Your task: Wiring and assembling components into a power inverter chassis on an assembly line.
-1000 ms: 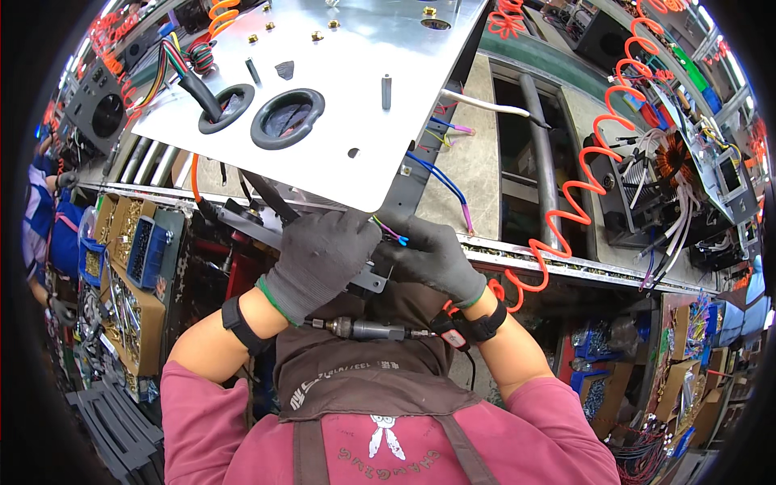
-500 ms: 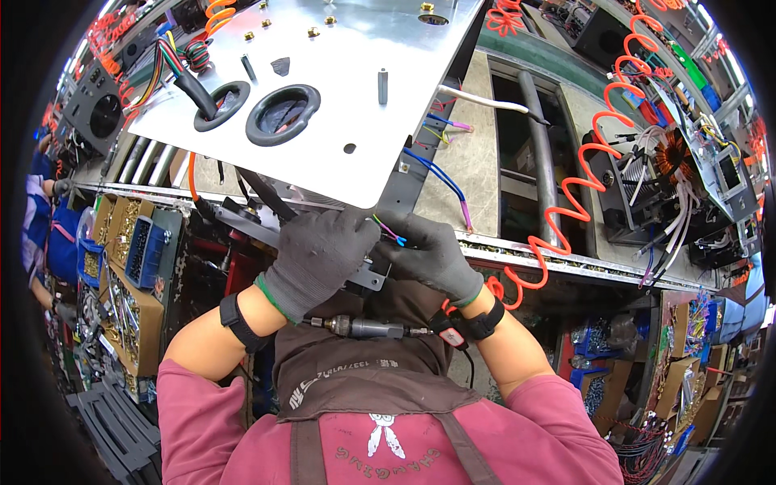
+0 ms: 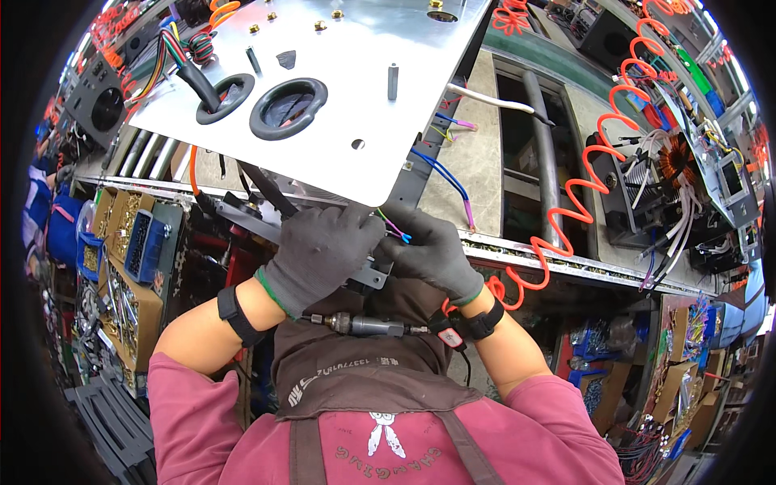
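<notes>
Both my hands, in dark grey gloves, are close together under the near corner of a shiny metal plate (image 3: 331,174). My left hand (image 3: 323,252) is closed, its fingertips curled by the plate's near edge. Beside it my right hand (image 3: 430,250) is closed too, fingers pointing toward the left hand. Thin pink, green and blue wires (image 3: 395,229) come up between the hands and lie against the right fingers. What the fingertips pinch is hidden. Just below them juts a dark metal bracket (image 3: 368,277) with holes. The plate has two black rubber grommets (image 3: 288,109), one with a cable bundle (image 3: 194,85) through it.
An inline power screwdriver (image 3: 368,326) lies across my apron. An orange coiled hose (image 3: 571,190) hangs at the right, near an opened unit with a copper coil (image 3: 677,158). Steel rollers (image 3: 540,162) run along the bench. Blue bins (image 3: 145,246) of screws stand at the left.
The plate appears slightly farther right and lower in the picture. My left elbow has swung a little outward. Both hands stay closed at the same spot by the wires.
</notes>
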### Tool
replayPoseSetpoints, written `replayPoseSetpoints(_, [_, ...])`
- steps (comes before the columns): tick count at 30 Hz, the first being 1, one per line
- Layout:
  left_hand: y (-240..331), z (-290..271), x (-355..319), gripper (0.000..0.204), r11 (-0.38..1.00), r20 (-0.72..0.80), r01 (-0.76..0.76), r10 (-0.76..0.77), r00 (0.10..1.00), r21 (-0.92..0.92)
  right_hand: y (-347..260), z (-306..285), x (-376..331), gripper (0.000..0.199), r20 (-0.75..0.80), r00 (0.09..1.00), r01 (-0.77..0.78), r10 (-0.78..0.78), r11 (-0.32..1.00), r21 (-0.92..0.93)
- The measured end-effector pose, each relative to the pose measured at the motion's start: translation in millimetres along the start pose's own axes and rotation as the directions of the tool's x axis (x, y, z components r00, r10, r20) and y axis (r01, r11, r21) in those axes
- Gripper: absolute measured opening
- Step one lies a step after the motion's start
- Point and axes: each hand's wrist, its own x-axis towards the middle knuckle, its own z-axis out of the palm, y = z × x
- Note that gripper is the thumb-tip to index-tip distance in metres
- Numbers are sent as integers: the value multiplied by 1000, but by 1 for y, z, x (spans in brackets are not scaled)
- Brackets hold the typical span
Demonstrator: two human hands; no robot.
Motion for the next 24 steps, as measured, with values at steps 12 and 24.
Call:
replayPoseSetpoints(12, [1, 2, 1, 14, 996, -36, 59, -61, 997, -64, -1, 4, -3, 50, -32, 988, -136, 148, 958, 252])
replayPoseSetpoints(24, [1, 3, 0, 12, 996, -27, 68, -70, 997, -53, 3, 3, -5, 47, -36, 985, -161, 168, 976, 144])
